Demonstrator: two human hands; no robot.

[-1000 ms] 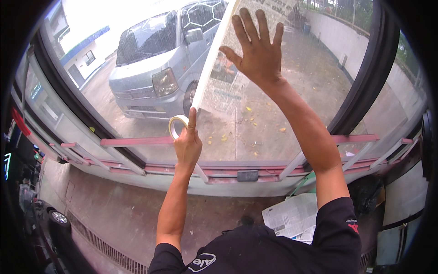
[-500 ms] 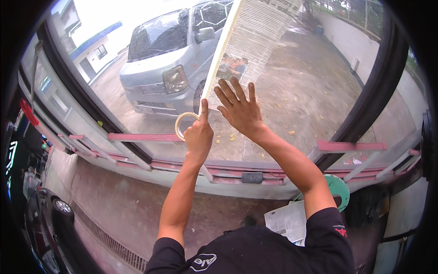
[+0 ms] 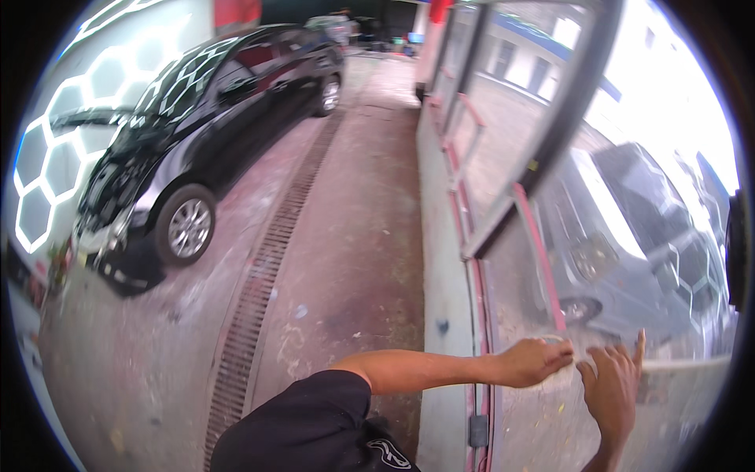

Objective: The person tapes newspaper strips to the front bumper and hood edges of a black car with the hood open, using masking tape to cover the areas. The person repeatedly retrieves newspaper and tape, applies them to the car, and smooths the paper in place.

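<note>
While the tape [image 3: 686, 364] lies as a pale band near the right rim of our view, running toward the hands across the pane [image 3: 543, 429], we judge that the step in hand is working its near end, by the roll. What looks like paper [image 3: 653, 389] shows faintly just below the band. The left hand [image 3: 533, 363] is closed and seems to grip the roll [image 3: 554, 337], of which we see only a thin curved edge above the knuckles. Just beside it, the right hand [image 3: 613, 389] is open, fingers spread and one pointing up by the tape's end; we cannot tell whether its fingertips press the glass or pinch anything.

To our mind, the next move calls for a steady roll and a fingertip held firmly at that end, so that the tape can be parted or laid without pulling the paper askew.

Above the hands a pink bar [image 3: 539, 256] slants up to the dark frame [image 3: 562, 102], and beyond the glass stands a silver van [image 3: 637, 259]. Farther left come the low wall [image 3: 440, 291], the floor grate [image 3: 267, 271] and a black car [image 3: 228, 134].
</note>
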